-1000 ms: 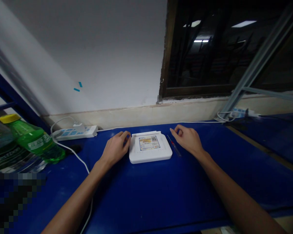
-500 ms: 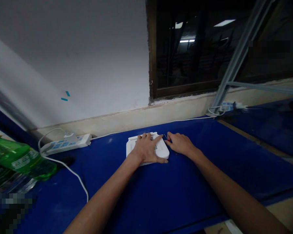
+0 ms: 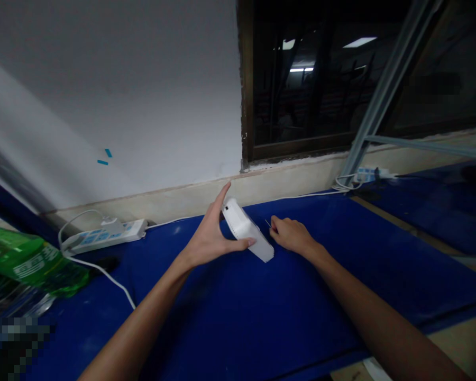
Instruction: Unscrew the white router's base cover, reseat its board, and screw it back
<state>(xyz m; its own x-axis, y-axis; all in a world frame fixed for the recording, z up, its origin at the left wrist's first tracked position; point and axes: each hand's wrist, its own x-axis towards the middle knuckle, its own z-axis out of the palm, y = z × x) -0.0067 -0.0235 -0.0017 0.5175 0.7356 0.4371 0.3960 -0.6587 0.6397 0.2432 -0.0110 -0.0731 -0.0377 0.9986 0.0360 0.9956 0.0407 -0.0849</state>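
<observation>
The person's left hand (image 3: 210, 235) is spread wide in a V and holds a flat white box (image 3: 244, 231) up on its edge, tilted over to the right. One digit rises past the box's upper end, and another reaches across its lower side. The box stands near the middle of the frame, and its lower corner seems to touch the blue table (image 3: 341, 296), though I can't be sure from here. A row of small holes runs along its upper left edge.

Just to the right, the person's right hand (image 3: 291, 235) is curled shut and rests on the table beside the box, nearly touching it. A thin tool's metal tip (image 3: 267, 224) pokes out past the fingers, so that hand is gripping the tool; most of it is hidden.

Further left lies a white power strip (image 3: 103, 235) with a white cable (image 3: 103, 275) curving from it across the table. At the lower left edge sits a green plastic bottle (image 3: 35, 267). Upper right, there's a dark window (image 3: 321, 79), and a metal rail (image 3: 384, 106) slants across it. A second power strip (image 3: 367, 174) sits below that rail. Two bits of blue tape (image 3: 105, 157) mark the white wall.
</observation>
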